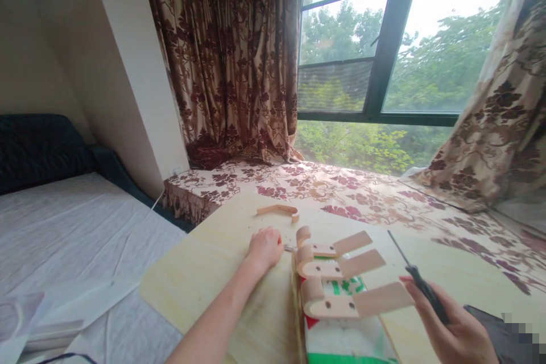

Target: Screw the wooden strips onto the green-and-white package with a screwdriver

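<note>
My right hand (456, 321) grips a screwdriver (427, 293) with a black handle, its thin shaft pointing up and to the left. My left hand (265, 247) is closed at the left of the wooden pieces; a small shiny bit shows by its fingers, too little to name. Between the hands, three bent wooden hooks (335, 304) lie in a row, each with a curled left end, dark screw holes and a raised flat right end. Beneath them is a white, green and red package (345, 338). Another bent wooden piece (277, 210) lies apart beyond my left hand.
All this is on a pale wooden board (191, 273). Beyond it a floral-covered window ledge (341, 182) runs below the window, with curtains (230, 68) at both sides. A bed (85, 227) stands at the left. A dark flat object (490, 324) lies beside my right hand.
</note>
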`<state>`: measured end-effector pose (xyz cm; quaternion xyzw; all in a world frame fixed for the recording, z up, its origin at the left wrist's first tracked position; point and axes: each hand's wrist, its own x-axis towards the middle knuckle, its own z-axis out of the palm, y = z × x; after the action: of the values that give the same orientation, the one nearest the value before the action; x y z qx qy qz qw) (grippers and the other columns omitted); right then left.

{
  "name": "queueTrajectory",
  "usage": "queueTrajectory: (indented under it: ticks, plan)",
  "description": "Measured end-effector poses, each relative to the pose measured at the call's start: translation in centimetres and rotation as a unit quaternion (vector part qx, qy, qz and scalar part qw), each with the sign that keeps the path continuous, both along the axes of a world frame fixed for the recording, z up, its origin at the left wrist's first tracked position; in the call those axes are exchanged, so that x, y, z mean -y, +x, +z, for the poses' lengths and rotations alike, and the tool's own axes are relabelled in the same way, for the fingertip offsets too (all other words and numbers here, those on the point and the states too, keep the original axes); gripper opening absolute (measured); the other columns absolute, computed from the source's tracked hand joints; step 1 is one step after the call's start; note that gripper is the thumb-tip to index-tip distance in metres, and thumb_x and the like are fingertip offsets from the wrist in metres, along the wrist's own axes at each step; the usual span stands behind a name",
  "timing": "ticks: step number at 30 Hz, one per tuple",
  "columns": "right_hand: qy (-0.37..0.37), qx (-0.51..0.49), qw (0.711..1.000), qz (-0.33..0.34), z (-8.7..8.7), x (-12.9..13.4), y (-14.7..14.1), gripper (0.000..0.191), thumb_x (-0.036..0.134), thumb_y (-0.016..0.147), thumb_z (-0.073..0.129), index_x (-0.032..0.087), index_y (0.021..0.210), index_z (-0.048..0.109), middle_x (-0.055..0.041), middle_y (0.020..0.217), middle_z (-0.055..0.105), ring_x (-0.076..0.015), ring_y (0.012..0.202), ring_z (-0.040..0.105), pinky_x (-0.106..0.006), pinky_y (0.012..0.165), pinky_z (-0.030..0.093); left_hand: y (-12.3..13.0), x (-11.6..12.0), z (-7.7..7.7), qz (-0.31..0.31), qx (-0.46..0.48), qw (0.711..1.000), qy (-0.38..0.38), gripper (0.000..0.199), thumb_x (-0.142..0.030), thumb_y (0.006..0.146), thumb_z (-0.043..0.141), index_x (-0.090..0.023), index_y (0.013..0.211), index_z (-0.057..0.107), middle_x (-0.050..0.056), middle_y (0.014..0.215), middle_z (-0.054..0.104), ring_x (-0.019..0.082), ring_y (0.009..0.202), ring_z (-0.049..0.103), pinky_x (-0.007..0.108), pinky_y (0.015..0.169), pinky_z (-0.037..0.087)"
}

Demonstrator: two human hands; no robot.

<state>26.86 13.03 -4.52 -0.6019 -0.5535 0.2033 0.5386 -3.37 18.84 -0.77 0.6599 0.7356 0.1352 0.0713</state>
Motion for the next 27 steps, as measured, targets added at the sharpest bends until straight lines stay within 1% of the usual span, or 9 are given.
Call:
queueTrajectory:
  ticks: [3,6,8,10,11,13,16,22,27]
  plan:
    - [0.017,-0.003,1.000,-0.002,0.4,0.1,-0.2,0.038,0.053,0.075,0.057,0.021,0.090,0.068,-0.0006,0.089,0.073,-0.0228,0.089,0.066,-0.021,0.072,0.049,-0.4,1.6,2.3,0.003,0.022,0.999,0.038,0.035,-0.041,0.087,0.054,-0.018,0.113,0.053,0.006,0.114,0.056,0.018,0.096,0.058,0.040,0.081,0.050]
    - [0.052,0.024,0.998,0.013,0.8,0.0,-0.1,0.033,0.049,0.077,0.058,0.020,0.088,0.069,-0.0019,0.087,0.074,-0.0213,0.080,0.068,-0.020,0.064,0.051,-0.1,4.1,5.5,-0.026,0.052,0.993,0.104,0.014,-0.029,0.089,0.049,-0.019,0.092,0.058,0.000,0.089,0.062,0.013,0.084,0.059,0.032,0.079,0.048]
    - [0.080,0.063,0.994,0.035,1.0,-0.1,0.1,0.030,0.045,0.079,0.058,0.019,0.087,0.069,-0.0030,0.085,0.074,-0.0204,0.076,0.069,-0.020,0.061,0.052,0.7,5.9,7.3,-0.069,0.071,0.985,0.138,0.009,-0.024,0.086,0.049,-0.022,0.084,0.058,-0.004,0.084,0.062,0.011,0.082,0.058,0.026,0.077,0.046]
    - [0.104,0.100,0.988,0.057,1.2,-0.2,0.2,0.027,0.041,0.081,0.057,0.018,0.087,0.069,-0.0038,0.083,0.074,-0.0196,0.075,0.070,-0.019,0.061,0.053,1.7,7.3,8.3,-0.137,0.089,0.974,0.159,0.007,-0.023,0.083,0.051,-0.024,0.079,0.057,-0.006,0.083,0.061,0.010,0.084,0.058,0.023,0.076,0.045]
    - [0.114,0.111,0.985,0.062,1.4,-0.2,0.2,0.025,0.039,0.082,0.055,0.018,0.088,0.068,-0.0042,0.084,0.074,-0.0193,0.076,0.070,-0.019,0.062,0.053,2.3,7.8,8.6,-0.201,0.105,0.957,0.183,0.009,-0.021,0.083,0.050,-0.024,0.077,0.057,-0.005,0.082,0.061,0.011,0.085,0.057,0.023,0.076,0.044]
    - [0.129,0.119,0.982,0.065,1.5,-0.2,0.2,0.024,0.036,0.085,0.053,0.017,0.091,0.067,-0.0050,0.085,0.074,-0.0186,0.077,0.070,-0.018,0.062,0.053,3.3,8.5,8.7,-0.287,0.102,0.936,0.178,0.011,-0.017,0.082,0.050,-0.024,0.077,0.057,-0.004,0.082,0.061,0.012,0.085,0.057,0.024,0.076,0.044]
    - [0.134,0.118,0.982,0.062,1.7,0.0,0.0,0.023,0.034,0.086,0.052,0.017,0.094,0.065,-0.0055,0.086,0.074,-0.0177,0.077,0.069,-0.018,0.064,0.053,4.5,8.5,8.8,-0.366,0.071,0.917,0.144,0.014,-0.013,0.082,0.051,-0.024,0.074,0.056,-0.003,0.083,0.060,0.012,0.087,0.055,0.024,0.080,0.043]
    - [0.122,0.101,0.985,0.064,1.5,0.3,-0.1,0.021,0.033,0.086,0.053,0.018,0.094,0.064,-0.0037,0.080,0.071,-0.0162,0.071,0.067,-0.019,0.064,0.052,6.0,7.9,9.7,-0.431,0.008,0.895,0.116,0.017,-0.012,0.083,0.051,-0.024,0.071,0.056,-0.002,0.085,0.060,0.014,0.091,0.051,0.029,0.091,0.039]
    - [0.126,0.110,0.983,0.073,1.8,0.4,0.0,0.019,0.031,0.086,0.052,0.018,0.094,0.063,-0.0040,0.079,0.071,-0.0155,0.067,0.066,-0.019,0.059,0.052,6.8,7.6,9.2,-0.442,-0.030,0.889,0.120,0.017,-0.008,0.077,0.054,-0.023,0.069,0.055,-0.001,0.083,0.061,0.015,0.090,0.051,0.031,0.091,0.039]
